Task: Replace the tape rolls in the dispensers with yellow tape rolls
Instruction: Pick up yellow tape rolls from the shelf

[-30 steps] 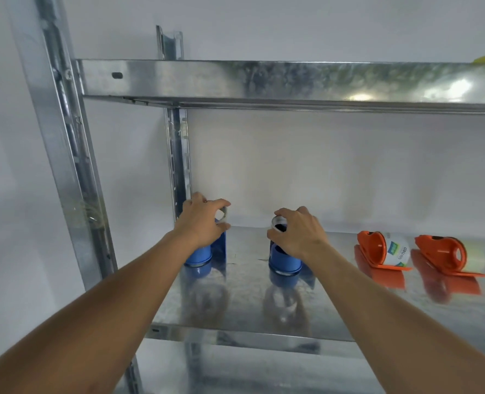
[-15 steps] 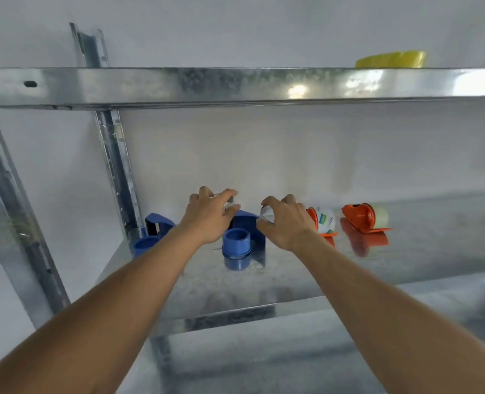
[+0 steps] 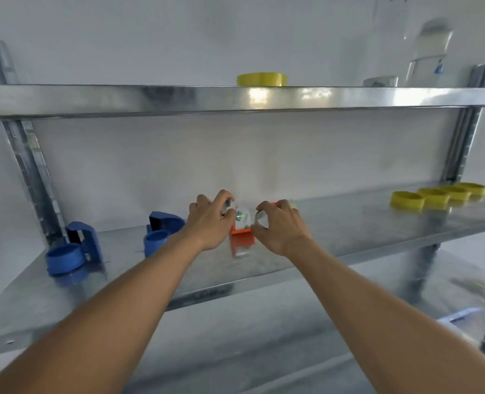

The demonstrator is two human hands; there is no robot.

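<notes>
1. Nearest to me, both forearms reach up and forward over the front lip of the middle shelf (image 3: 377, 243), converging near its centre.

2. At the ends of those arms, my left hand (image 3: 207, 220) is curled with fingertips pinched on something small and pale; I judge it an old roll, but blur keeps me from being sure. My right hand (image 3: 281, 226) is closed around a clear tape roll (image 3: 259, 218), its open ring facing left.

3. Between the two hands sits an orange dispenser (image 3: 240, 227) on the shelf, a white-labelled roll still mounted in it. Its spindle axis looks to run roughly left to right, so that roll would have to slide off sideways, not lift straight up. The left hand is just beside it and, by my reading, nearer. A second orange dispenser lies mostly hidden behind my right hand.

4. Left of the hands, two blue dispensers (image 3: 73, 251) (image 3: 161, 231) stand with bare hubs, no rolls on them.

5. Far to the right on the same shelf, well apart from either hand, a row of yellow tape rolls (image 3: 407, 200) lies flat. My right hand is the closer one for fetching them, once it lets go of what it holds.

6. Farthest up, one more yellow roll (image 3: 261, 79) rests on the top shelf.
</notes>
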